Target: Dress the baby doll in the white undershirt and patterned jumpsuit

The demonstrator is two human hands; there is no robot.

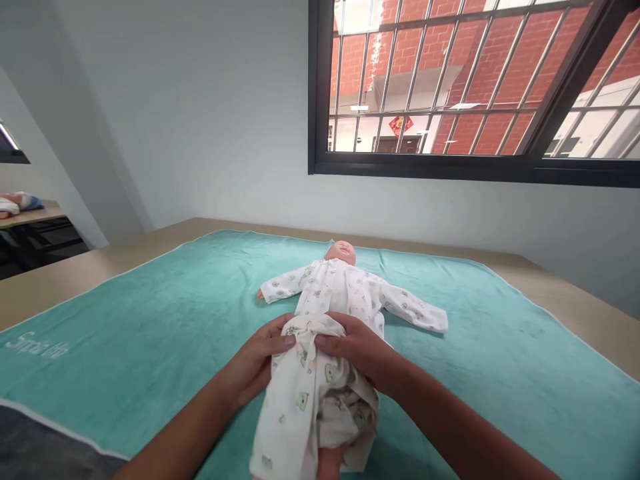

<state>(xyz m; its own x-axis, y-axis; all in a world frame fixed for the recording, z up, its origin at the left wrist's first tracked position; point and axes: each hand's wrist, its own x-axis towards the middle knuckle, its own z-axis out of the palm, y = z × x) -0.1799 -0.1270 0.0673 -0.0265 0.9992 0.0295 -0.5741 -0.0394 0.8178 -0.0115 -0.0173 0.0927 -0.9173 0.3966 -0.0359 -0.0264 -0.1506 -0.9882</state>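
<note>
Head view: both hands, left hand (257, 363), right hand (363, 350), grip doll's trousers (310, 393) waistband.

A baby doll (334, 280) lies on its back in the middle of the frame, head toward the top and both arms spread out to the sides, dressed in a white long-sleeved top printed with small animals. White printed trousers (313, 400) of the same pattern cover its lower body at the lower centre of the frame, loose and crumpled, with the waistband bunched at the doll's waist and one bare foot showing at the bottom edge
</note>
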